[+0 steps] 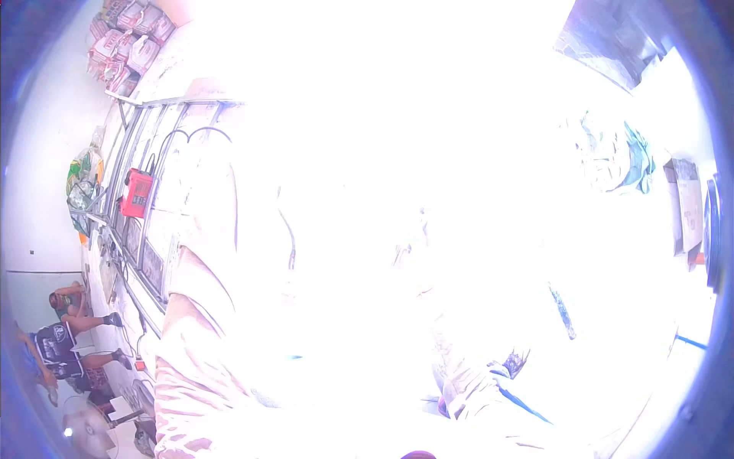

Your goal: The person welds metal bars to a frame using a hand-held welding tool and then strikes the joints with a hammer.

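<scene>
A white glare washes out the middle of the head view, and both my hands are lost in it. My left sleeve [195,336], pale and creased, rises from the lower left into the brightness. Fainter folds of pale cloth [451,375] show right of centre; I cannot tell whether they are my right sleeve. A thin dark curved line [288,229] stands out between them, perhaps a cable or rod. What either hand holds is hidden.
At left, a metal frame [141,145] of parallel bars stands by a red box [136,193] with a dark cable. Stacked bags [126,46] lie beyond. A person in dark shorts [57,344] is lower left, near a fan [90,428]. Blue strips [562,310] and a cardboard piece [684,203] are right.
</scene>
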The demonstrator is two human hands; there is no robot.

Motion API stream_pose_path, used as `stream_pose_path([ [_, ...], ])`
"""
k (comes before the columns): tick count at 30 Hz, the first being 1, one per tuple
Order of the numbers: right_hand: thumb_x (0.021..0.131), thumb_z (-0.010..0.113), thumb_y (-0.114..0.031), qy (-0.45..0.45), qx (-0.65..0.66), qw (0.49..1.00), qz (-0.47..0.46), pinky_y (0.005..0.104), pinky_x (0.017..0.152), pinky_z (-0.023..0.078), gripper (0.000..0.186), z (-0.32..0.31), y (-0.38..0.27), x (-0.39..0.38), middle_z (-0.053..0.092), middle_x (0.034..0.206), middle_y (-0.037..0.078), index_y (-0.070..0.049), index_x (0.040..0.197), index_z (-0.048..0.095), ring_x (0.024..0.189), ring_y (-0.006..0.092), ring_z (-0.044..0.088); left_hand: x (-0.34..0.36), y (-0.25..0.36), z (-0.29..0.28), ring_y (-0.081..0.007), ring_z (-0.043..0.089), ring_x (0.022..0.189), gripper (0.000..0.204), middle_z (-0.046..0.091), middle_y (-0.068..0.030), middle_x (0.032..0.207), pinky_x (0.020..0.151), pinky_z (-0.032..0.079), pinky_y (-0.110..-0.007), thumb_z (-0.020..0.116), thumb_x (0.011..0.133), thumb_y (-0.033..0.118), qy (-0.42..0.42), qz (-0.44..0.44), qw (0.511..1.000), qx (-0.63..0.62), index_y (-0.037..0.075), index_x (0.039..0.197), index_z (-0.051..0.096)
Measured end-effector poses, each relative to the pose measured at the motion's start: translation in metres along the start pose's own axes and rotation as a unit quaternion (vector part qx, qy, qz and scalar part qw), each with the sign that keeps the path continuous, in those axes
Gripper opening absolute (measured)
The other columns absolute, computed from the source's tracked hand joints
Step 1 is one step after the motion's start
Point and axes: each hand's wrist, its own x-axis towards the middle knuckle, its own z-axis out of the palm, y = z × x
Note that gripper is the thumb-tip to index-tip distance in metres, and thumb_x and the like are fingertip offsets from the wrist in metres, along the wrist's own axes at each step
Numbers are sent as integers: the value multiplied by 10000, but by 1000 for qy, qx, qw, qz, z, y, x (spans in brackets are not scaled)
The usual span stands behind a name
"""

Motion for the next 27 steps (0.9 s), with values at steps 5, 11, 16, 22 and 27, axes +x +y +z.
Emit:
stream_pose_path([
  [5, 1033, 512, -250, 17, 14, 1000, -12, 301, 425, 460, 361, 0, 2, -7, 551, 778, 71, 17, 1272, 474, 509, 129, 526, 3, -11, 0, -406, 430, 1357, 1233, 449, -296, 1407, 1154, 355, -446, 946, 522, 570, -6, 21, 999, -44, -59, 1435, 407],
  [11, 1031, 517, -243, 1, -1, 1000, -9, 293, 425, 454, 332, 5, -1, -5, 555, 753, 69, 10, 1245, 488, 498, 128, 518, 4, -9, 0, -369, 427, 1367, 1175, 480, -272, 1395, 1147, 353, -445, 942, 583, 532, -6, 23, 1000, -5, -65, 1436, 397],
  [16, 1032, 515, -245, -2, -14, 1000, -16, 288, 428, 454, 318, 5, -2, -4, 555, 744, 64, 3, 1230, 502, 498, 126, 516, 0, 0, 0, -390, 408, 1379, 1213, 454, -291, 1412, 1159, 337, -462, 935, 575, 559, -9, 9, 1000, -6, -67, 1449, 374],
  [22, 1032, 514, -247, 2, -18, 1000, -13, 284, 433, 456, 323, 8, -3, -4, 557, 747, 61, 4, 1235, 505, 505, 123, 515, 0, 5, -2, -403, 396, 1388, 1234, 448, -301, 1415, 1164, 331, -472, 933, 562, 579, -16, -2, 1000, 6, -63, 1453, 370],
  [27, 1027, 525, -253, -10, -51, 998, -36, 285, 443, 466, 307, 8, -3, -7, 555, 755, 59, -5, 1208, 508, 522, 128, 530, 0, 4, 0, -398, 439, 1354, 1219, 456, -291, 1399, 1142, 372, -455, 952, 526, 556, -1, -2, 1000, 5, -17, 1452, 403],
])
